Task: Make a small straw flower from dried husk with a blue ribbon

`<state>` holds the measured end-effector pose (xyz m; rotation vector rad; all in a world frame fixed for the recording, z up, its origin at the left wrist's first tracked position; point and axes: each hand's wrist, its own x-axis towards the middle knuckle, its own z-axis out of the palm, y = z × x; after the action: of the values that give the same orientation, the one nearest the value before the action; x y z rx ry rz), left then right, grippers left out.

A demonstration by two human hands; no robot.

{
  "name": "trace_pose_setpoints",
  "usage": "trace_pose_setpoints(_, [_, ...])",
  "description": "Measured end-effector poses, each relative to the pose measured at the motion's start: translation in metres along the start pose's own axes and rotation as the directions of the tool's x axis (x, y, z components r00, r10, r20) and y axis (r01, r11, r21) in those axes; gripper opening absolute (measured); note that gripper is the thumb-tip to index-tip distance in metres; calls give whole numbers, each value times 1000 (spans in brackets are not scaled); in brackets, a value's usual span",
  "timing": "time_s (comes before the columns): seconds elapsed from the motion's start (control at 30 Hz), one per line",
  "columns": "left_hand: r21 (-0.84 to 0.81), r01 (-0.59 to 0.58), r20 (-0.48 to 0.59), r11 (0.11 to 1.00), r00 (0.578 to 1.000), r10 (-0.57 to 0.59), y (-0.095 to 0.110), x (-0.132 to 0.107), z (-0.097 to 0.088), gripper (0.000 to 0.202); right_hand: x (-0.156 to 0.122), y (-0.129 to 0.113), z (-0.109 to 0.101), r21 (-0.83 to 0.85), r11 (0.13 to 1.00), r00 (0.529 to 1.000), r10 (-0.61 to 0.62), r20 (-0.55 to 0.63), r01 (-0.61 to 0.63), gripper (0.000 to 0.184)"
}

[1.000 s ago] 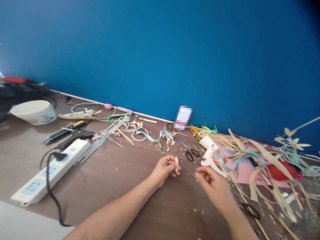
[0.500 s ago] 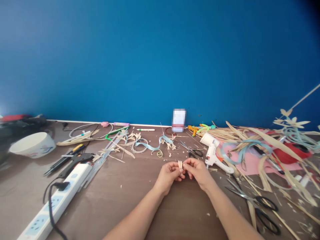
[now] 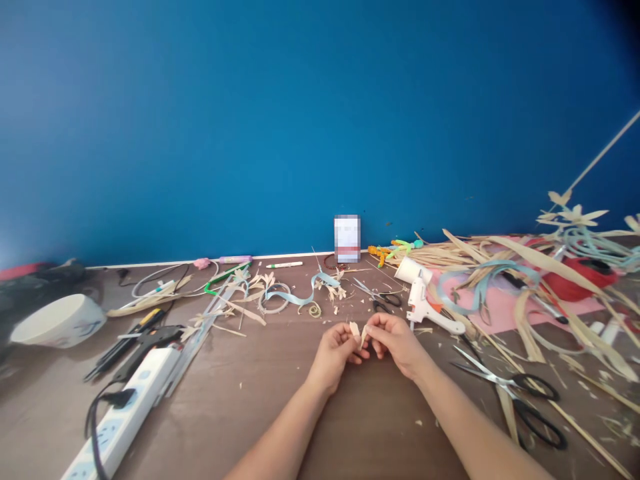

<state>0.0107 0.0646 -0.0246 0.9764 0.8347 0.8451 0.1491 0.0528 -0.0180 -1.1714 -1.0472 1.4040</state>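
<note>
My left hand (image 3: 336,353) is closed in a pinch on a small cream piece of dried leaf (image 3: 355,329), cut like a petal, just above the table. Fingertip to fingertip with it, my right hand (image 3: 393,339) pinches a narrow edge of the same pale material. Whether these are one joined piece or two, I cannot tell. Beyond the hands lie small black-handled scissors (image 3: 379,295) and a white glue gun (image 3: 424,307). Larger open scissors (image 3: 510,387) rest beside my right forearm. Pale leaf flowers with a blue ribbon (image 3: 300,298) lie farther back.
On the left are a white power strip (image 3: 131,400), a black glue gun (image 3: 150,340), clear glue sticks (image 3: 200,333) and a white bowl (image 3: 60,321). Dried leaf strips (image 3: 475,267) and pink paper (image 3: 530,313) crowd the right. A blue wall (image 3: 280,133) bounds the table's back.
The pale piece between my fingers has turned and its parts now spread apart. My hands stay in nearly the same place. The view has tilted slightly.
</note>
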Motion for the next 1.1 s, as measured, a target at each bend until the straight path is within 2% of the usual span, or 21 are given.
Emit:
trace_pose_setpoints(0.17, [1,40,-7,999,999,-40,2,0,1,20,1,2,1,70,997,1000,17,-18,-16,21])
trace_pose_setpoints(0.43, [-41,14,-8,999,1000,-15,-1,0,-1,12,0,0,-1,159,987,1000,-6,-15,9,21])
trace_pose_setpoints(0.53, [-67,24,15,997,1000,-23,1,-1,0,12,0,0,0,145,989,999,-26,-31,30,22])
trace_pose_setpoints(0.63, [-45,58,37,997,998,-56,2,-2,1,22,0,-1,1,129,991,998,-41,-40,46,23])
trace_pose_setpoints(0.8, [65,-10,-4,998,1000,11,1,-1,2,26,0,-1,0,124,989,997,-74,-33,77,24])
trace_pose_setpoints(0.97, [81,0,-26,997,1000,2,1,-1,3,28,-1,-4,1,119,989,996,-86,-5,86,23])
trace_pose_setpoints(1.1, [82,4,-42,997,999,-1,1,-1,4,32,-3,-4,4,-1,997,997,-76,30,77,20])
